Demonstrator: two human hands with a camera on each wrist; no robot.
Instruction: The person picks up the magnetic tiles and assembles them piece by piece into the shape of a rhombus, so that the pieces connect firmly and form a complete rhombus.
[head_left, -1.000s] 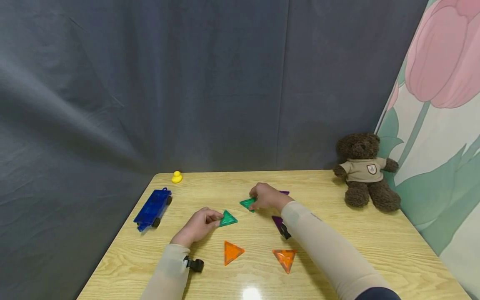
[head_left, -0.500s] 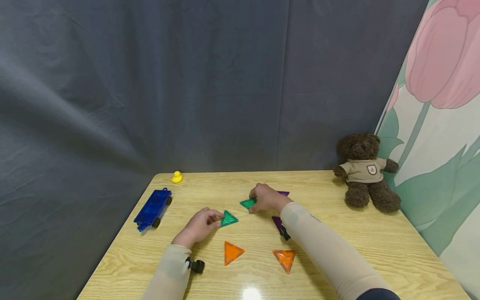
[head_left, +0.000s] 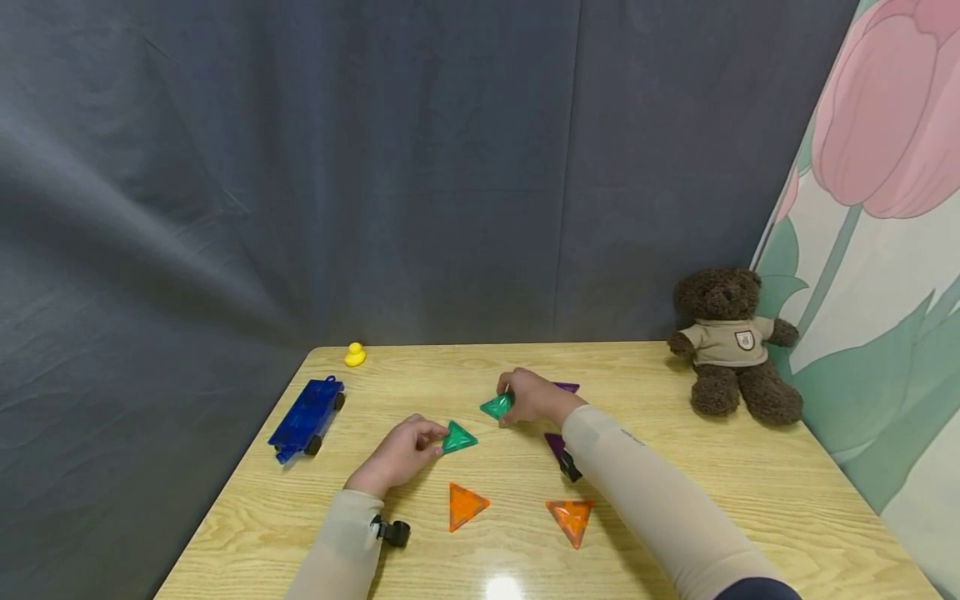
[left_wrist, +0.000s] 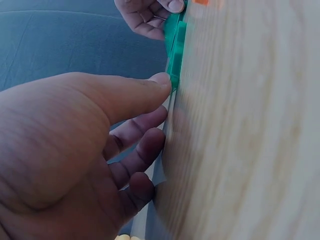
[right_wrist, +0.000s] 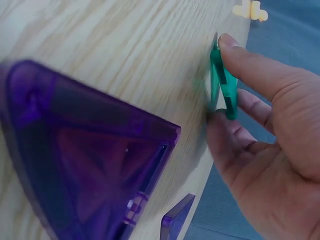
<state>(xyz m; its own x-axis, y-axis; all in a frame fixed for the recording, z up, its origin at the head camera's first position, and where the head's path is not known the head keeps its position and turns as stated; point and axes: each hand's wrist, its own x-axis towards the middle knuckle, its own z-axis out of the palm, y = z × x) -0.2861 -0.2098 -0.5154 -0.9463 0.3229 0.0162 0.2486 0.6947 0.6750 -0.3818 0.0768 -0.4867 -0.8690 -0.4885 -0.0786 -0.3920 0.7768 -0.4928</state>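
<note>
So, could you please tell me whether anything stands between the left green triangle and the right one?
Nothing visible does: in the head view, only bare table lies between the left green triangle, at the left hand, and the right green triangle, in the right hand.

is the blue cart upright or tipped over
Upright: in the head view the blue cart stands on the table, top facing up, black wheels low along its side.

Head view: bright, even light; white glare spot low on the tabletop (head_left: 420, 383), soft shadow beside the right sleeve (head_left: 652, 496), pale sheen on the curtain (head_left: 420, 183). Wrist views: duller, softer; wood grain blurred in the left, yellow object (right_wrist: 251, 10) washed out in the right.
</note>
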